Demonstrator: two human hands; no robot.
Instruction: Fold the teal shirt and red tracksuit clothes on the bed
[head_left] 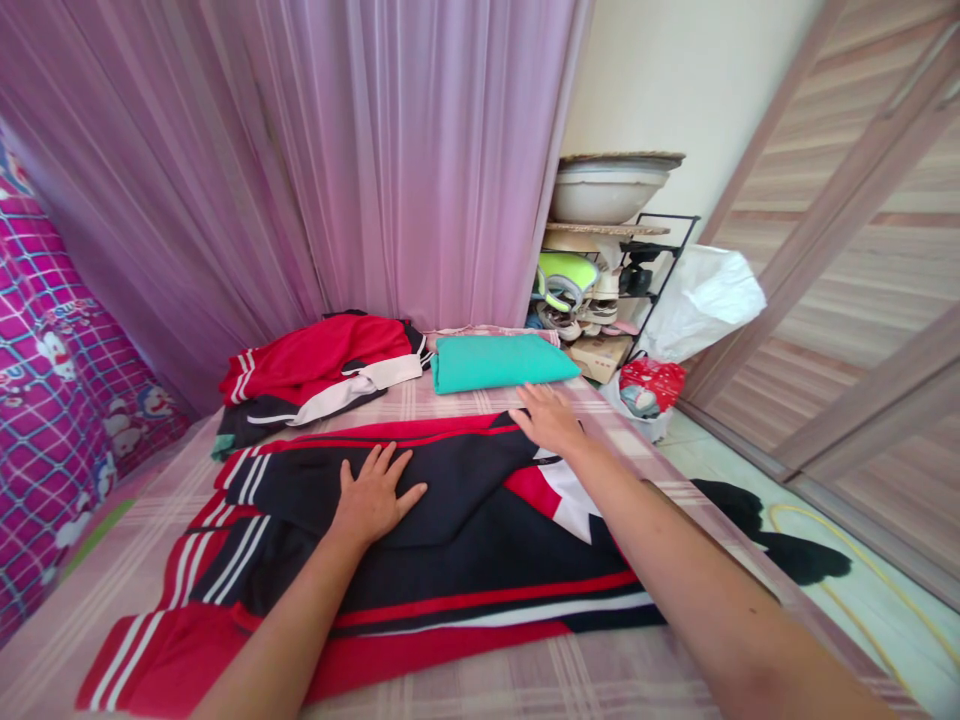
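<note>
A dark navy and red jacket (465,560) with white stripes at its cuffs and hem lies spread out across the bed, one sleeve laid over its body. My left hand (373,497) rests on the dark sleeve, fingers spread and palm down. At the jacket's far right, by the shoulder or collar, my right hand (550,418) lies with its fingers stretched out; part of the collar area is hidden under my forearm. Just beyond my right hand sits a folded turquoise cloth (502,362). Neither hand grips anything.
A crumpled red, black and white garment (330,365) lies at the bed's far left. Purple curtains (420,170) hang behind the checked bed (630,660). To the right stand a rack (660,275) with shoes and a basin (611,192), a white bag (701,300) and a wooden wardrobe (847,280).
</note>
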